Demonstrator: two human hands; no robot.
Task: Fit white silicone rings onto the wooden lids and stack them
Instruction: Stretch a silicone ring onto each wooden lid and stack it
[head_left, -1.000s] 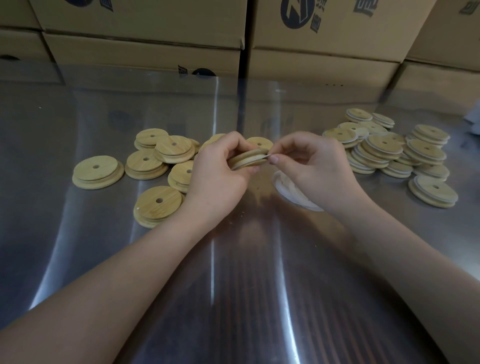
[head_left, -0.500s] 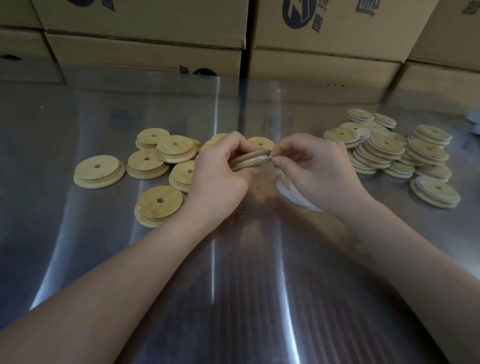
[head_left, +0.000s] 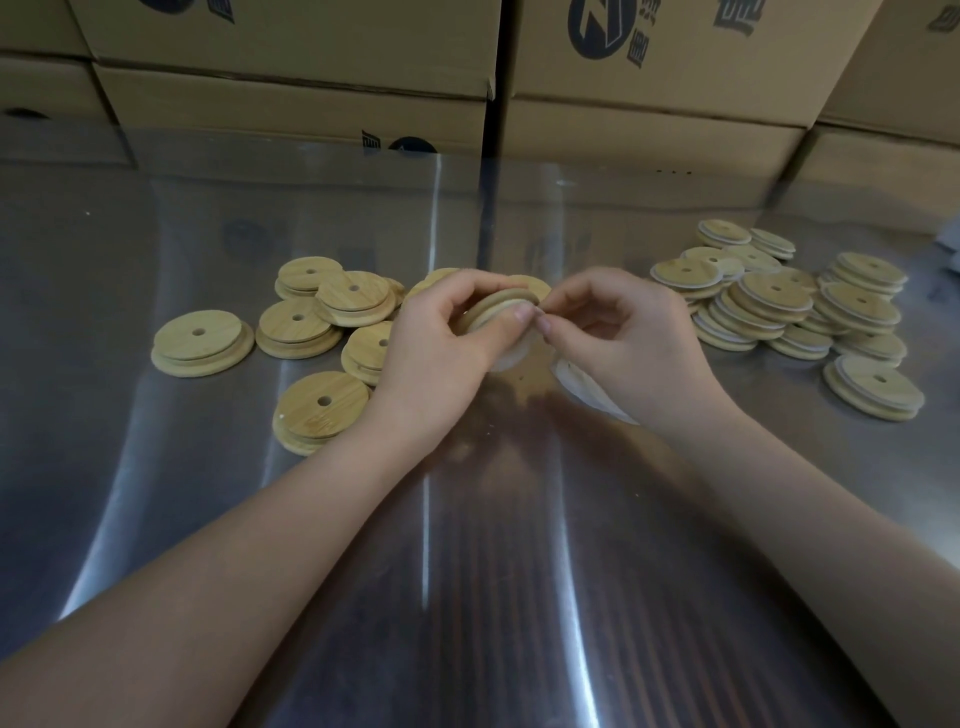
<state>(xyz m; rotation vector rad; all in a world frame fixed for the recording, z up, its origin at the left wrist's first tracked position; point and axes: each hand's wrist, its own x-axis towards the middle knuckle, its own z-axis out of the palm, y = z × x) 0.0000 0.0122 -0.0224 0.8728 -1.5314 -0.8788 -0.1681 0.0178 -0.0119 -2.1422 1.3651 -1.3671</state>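
Note:
My left hand (head_left: 441, 338) grips a round wooden lid (head_left: 498, 312) on edge above the table. My right hand (head_left: 628, 338) pinches a white silicone ring (head_left: 511, 358) at the lid's right rim; part of the ring hangs below the lid. Several bare wooden lids (head_left: 202, 343) with centre holes lie to the left. To the right sits a pile of lids with white rings fitted (head_left: 774, 301), stacked loosely. More white rings (head_left: 582, 384) lie under my right wrist, mostly hidden.
The table (head_left: 156, 519) is shiny metal under a clear sheet. Cardboard boxes (head_left: 291, 62) stand in a wall along the far edge. A single ringed lid (head_left: 878, 389) lies apart at the right.
The lid has tilted slightly in my left hand, and the ring now hangs lower beneath it. Both hands stay in the same place.

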